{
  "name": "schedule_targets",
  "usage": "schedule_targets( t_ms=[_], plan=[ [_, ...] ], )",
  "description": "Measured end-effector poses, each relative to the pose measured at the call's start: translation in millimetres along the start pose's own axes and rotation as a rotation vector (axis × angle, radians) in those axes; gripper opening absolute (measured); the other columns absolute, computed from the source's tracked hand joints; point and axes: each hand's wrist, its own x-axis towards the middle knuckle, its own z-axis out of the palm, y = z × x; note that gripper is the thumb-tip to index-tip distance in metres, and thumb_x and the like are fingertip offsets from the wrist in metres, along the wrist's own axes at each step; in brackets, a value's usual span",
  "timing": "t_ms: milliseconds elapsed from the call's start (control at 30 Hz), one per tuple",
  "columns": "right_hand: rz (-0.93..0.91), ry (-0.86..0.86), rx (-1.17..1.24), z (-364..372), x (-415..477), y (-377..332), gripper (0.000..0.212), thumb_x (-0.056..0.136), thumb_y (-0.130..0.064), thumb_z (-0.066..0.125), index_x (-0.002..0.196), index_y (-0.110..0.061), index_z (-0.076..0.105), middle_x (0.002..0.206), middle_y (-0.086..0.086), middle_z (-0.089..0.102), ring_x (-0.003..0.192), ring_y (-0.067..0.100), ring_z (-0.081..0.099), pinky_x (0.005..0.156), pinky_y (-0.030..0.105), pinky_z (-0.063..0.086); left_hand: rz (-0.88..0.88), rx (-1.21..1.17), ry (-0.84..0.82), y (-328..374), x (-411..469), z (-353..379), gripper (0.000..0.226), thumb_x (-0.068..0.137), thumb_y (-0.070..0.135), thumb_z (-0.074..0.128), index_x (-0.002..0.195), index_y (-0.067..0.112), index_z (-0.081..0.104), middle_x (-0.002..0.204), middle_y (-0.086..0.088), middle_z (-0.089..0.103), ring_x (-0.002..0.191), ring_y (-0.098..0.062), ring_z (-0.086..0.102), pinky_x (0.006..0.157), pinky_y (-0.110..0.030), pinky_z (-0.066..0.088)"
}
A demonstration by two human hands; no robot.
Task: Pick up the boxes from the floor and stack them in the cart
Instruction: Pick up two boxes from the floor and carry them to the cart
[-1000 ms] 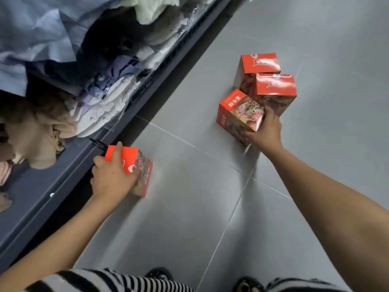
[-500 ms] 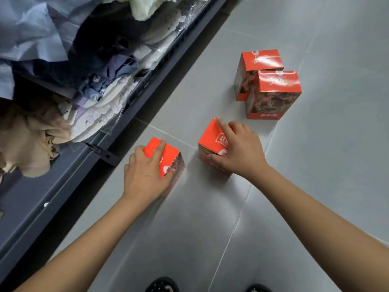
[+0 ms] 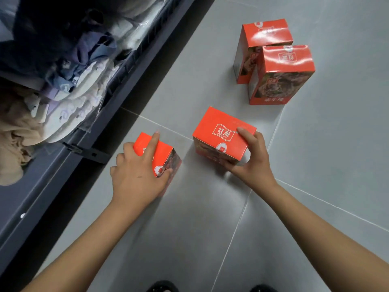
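Now the fingers (image 3: 152,142) of your left hand (image 3: 136,178) were curled over the left box (image 3: 162,152), and your right hand (image 3: 250,159) pinched the right box (image 3: 221,133) at its 3 o'clock edge. A second before, that hand held its box tilted beside the far pair. You had since drawn it back to 3 o'clock of the left box, near but apart. You seemed to be gathering two for one lift, and both apparently sat on the floor (image 3: 189,228). They were glossy orange-red cartons with a white logo, pictured sides and square corners. Two more, the back box (image 3: 265,36) and the front box (image 3: 284,74), stood touching at 1 o'clock. Whether the rack (image 3: 84,148) at 10 o'clock was the cart couldn't be told.
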Motion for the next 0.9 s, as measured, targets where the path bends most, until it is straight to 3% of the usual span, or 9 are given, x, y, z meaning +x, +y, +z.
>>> schedule_targets(
  t_ms=[100, 233, 433, 600, 800, 900],
  plan=[
    [0.059, -0.046, -0.053, -2.2, 3.6, -16.1, 0.09, 0.062, -0.018, 0.09, 0.134, -0.028, 0.038, 0.122, 0.013, 0.043, 0.112, 0.006, 0.042, 0.099, 0.007, 0.033, -0.039, -0.035, -0.07, 0.9, 3.2, -8.9, 0.083, 0.073, 0.052, 0.067, 0.144, 0.04, 0.027, 0.119, -0.013, 0.038, 0.104, -0.039, 0.048, 0.086, -0.049, 0.044],
    [0.25, -0.155, -0.057, -26.3, 21.4, -77.7, 0.084, 0.062, -0.046, 0.075, 0.137, -0.038, 0.037, 0.114, -0.001, 0.039, 0.108, 0.017, 0.05, 0.096, 0.026, 0.043, -0.142, -0.101, -0.13, 1.3, -2.8, -48.0, 0.077, 0.073, 0.046, 0.068, 0.141, 0.037, 0.033, 0.119, -0.014, 0.039, 0.106, -0.041, 0.048, 0.087, -0.05, 0.043],
    [0.33, -0.358, -0.171, -101.2, 52.8, -224.4, 0.093, 0.055, -0.063, 0.057, 0.14, -0.031, 0.041, 0.111, -0.002, 0.039, 0.106, 0.021, 0.05, 0.089, 0.027, 0.042, -0.24, -0.148, -0.201, 0.8, -43.3, -178.3, 0.078, 0.073, 0.045, 0.069, 0.14, 0.037, 0.031, 0.12, -0.016, 0.041, 0.106, -0.043, 0.049, 0.085, -0.052, 0.046],
    [0.31, -0.458, -0.199, -168.3, 75.5, -350.5, 0.092, 0.055, -0.06, 0.056, 0.14, -0.03, 0.04, 0.108, 0.001, 0.04, 0.103, 0.022, 0.049, 0.085, 0.025, 0.04, -0.242, -0.115, -0.252, 6.2, -89.0, -308.0, 0.078, 0.074, 0.045, 0.069, 0.142, 0.036, 0.032, 0.124, -0.017, 0.04, 0.109, -0.044, 0.048, 0.088, -0.052, 0.045],
    [0.291, -0.461, -0.183, -243.9, 95.7, -491.8, 0.09, 0.053, -0.054, 0.059, 0.138, -0.033, 0.041, 0.106, 0.001, 0.041, 0.1, 0.022, 0.051, 0.083, 0.026, 0.042, -0.263, -0.128, -0.249, 9.7, -141.9, -454.3, 0.082, 0.072, 0.048, 0.071, 0.143, 0.038, 0.03, 0.124, -0.016, 0.039, 0.108, -0.043, 0.049, 0.089, -0.05, 0.046],
    [0.251, -0.498, -0.158, -272.5, 105.2, -550.9, 0.088, 0.054, -0.045, 0.068, 0.138, -0.03, 0.043, 0.11, 0.002, 0.044, 0.101, 0.021, 0.051, 0.085, 0.026, 0.041, -0.289, -0.134, -0.234, 8.0, -164.1, -522.4, 0.083, 0.073, 0.05, 0.071, 0.142, 0.038, 0.028, 0.123, -0.017, 0.041, 0.11, -0.042, 0.049, 0.088, -0.048, 0.045]
  ],
)
